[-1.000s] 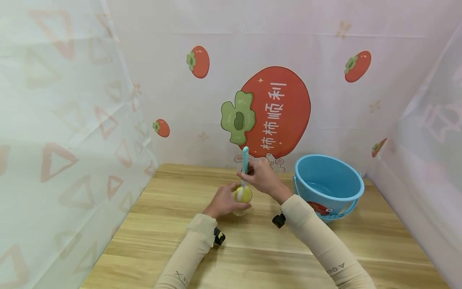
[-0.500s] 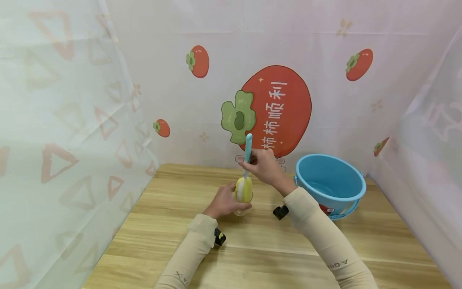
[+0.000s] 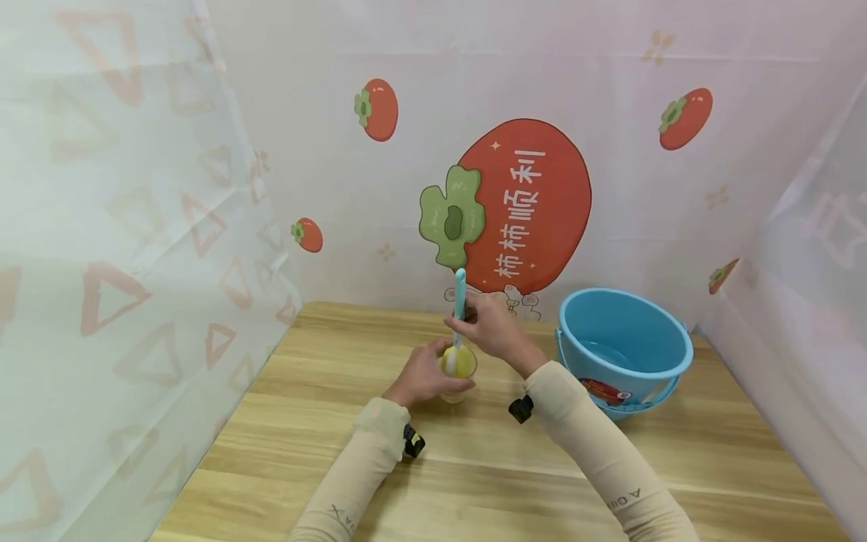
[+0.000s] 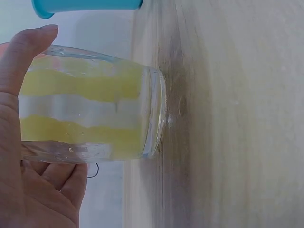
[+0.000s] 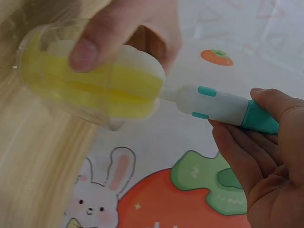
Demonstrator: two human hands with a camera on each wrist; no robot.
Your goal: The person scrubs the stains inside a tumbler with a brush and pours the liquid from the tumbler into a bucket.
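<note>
My left hand [image 3: 428, 374] grips a clear drinking glass [image 4: 85, 147] that stands upright on the wooden table. Thumb and fingers curl around its sides near the rim. Inside the glass sits the yellow and white sponge head of a cup brush [image 5: 118, 90]. In the left wrist view the sponge fills the glass almost to its base. My right hand [image 3: 493, 328] pinches the brush's teal and white handle [image 5: 218, 105] above the rim, holding it nearly upright. Drops or bubbles show on the glass wall in the left wrist view.
To the right of my hands stands a light blue bucket [image 3: 596, 384] with its handle folded down at the front. The wooden table [image 3: 305, 421] meets a white patterned cloth wall [image 3: 325, 150] at the back and cloth sides at left and right.
My right hand lifted the brush, so the sponge rose partly out of the glass, then pushed it back down. The left hand kept its grip on the glass in about the same place.
</note>
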